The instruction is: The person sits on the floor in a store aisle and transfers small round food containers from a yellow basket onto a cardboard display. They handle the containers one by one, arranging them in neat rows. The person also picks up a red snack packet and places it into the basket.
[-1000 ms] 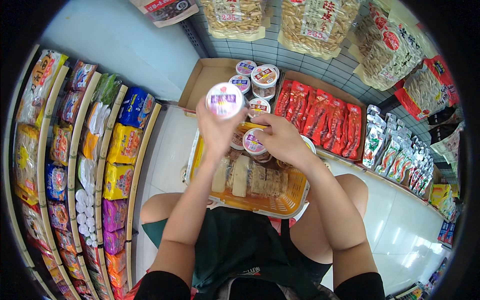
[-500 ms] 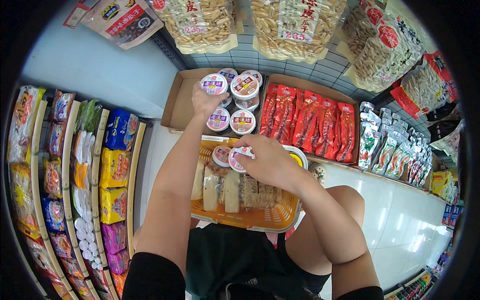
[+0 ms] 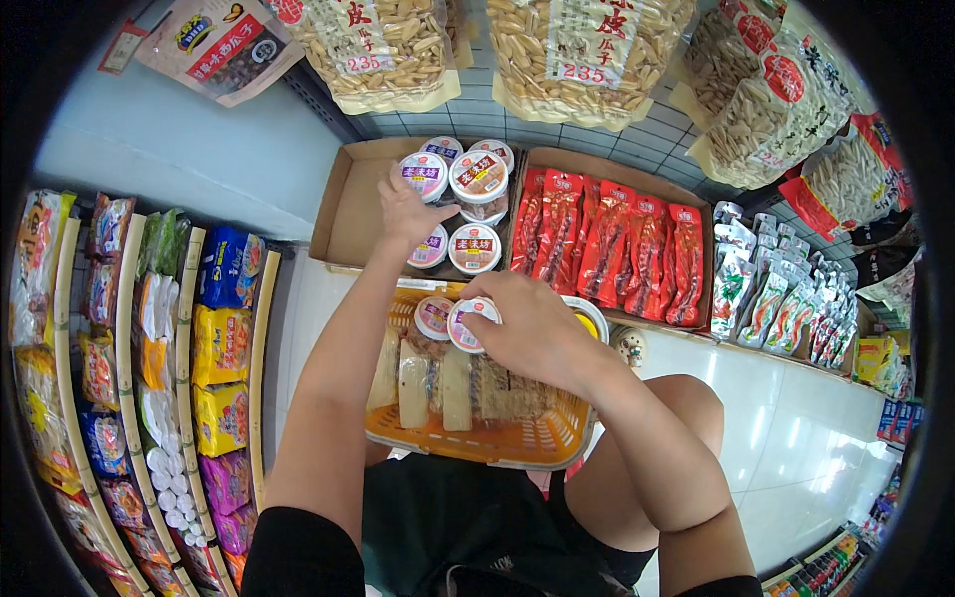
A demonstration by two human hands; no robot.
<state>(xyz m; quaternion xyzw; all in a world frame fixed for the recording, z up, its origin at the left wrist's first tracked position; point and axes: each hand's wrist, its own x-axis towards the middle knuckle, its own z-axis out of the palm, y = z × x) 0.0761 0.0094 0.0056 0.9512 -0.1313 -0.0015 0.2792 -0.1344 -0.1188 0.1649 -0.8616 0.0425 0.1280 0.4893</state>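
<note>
Left hand [image 3: 403, 211] has set its purple-lidded cup [image 3: 423, 175] down in the cardboard box [image 3: 350, 204], fingers loosely on its side. Right hand [image 3: 532, 328] grips another cup [image 3: 471, 323] over the orange basket [image 3: 517, 443]; cup body hidden.

My left hand [image 3: 403, 211] rests on a round tub with a white and purple lid [image 3: 423, 175] in the far cardboard box [image 3: 348, 204], beside more tubs with red-labelled lids [image 3: 478, 177]; my right hand [image 3: 527, 323] grips another round tub [image 3: 466, 324] over the orange basket [image 3: 517, 443], above clear-wrapped bars [image 3: 458, 383]; red sachets [image 3: 607, 244] fill the box to the right; big clear bags of seeds [image 3: 582, 55] hang far above; yellow and blue packets [image 3: 224, 343] line the left shelves.
</note>
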